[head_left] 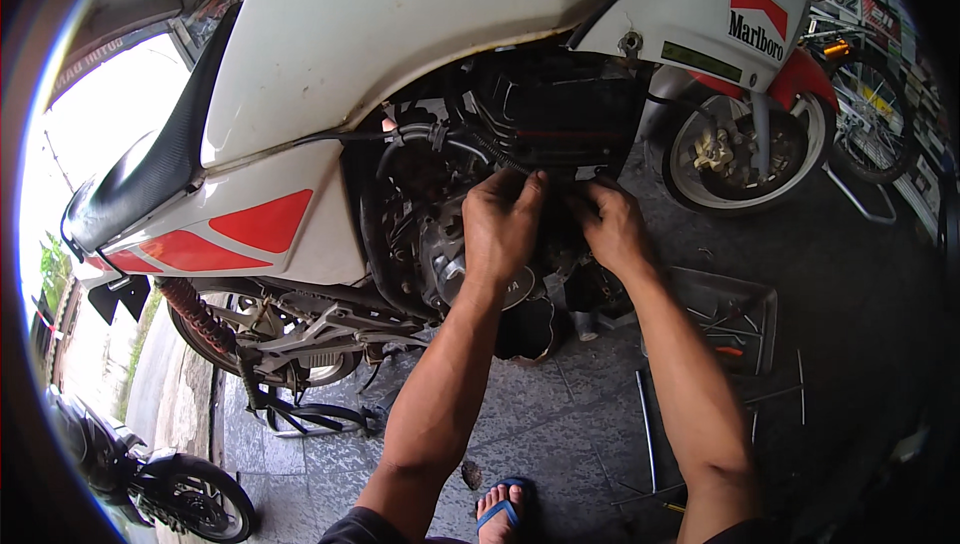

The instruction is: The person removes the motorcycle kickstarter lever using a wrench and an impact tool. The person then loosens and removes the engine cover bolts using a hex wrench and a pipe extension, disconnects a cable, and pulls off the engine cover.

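Note:
A white motorcycle (pixel 400 34) with red side markings stands across the view, its engine (pixel 440 254) exposed. Both my hands are at the engine, below the black finned cylinder (pixel 560 109). My left hand (pixel 500 229) is closed, thumb pressed toward the fingers, just under a thin ribbed cable or spring (pixel 495 149). To its right, my right hand (pixel 612 229) reaches in with bent fingers, its tips lost in the dark gap. Whatever either hand grips is too small or hidden to name. Below them, a dark open-topped container (pixel 527 332) sits under the engine.
A metal tray (pixel 768 329) of tools lies on the tiled floor beside my right forearm. Near it lies a long metal rod (pixel 647 434). My foot in a blue flip-flop (pixel 498 514) is at the bottom. Another motorcycle (pixel 190 494) stands lower left.

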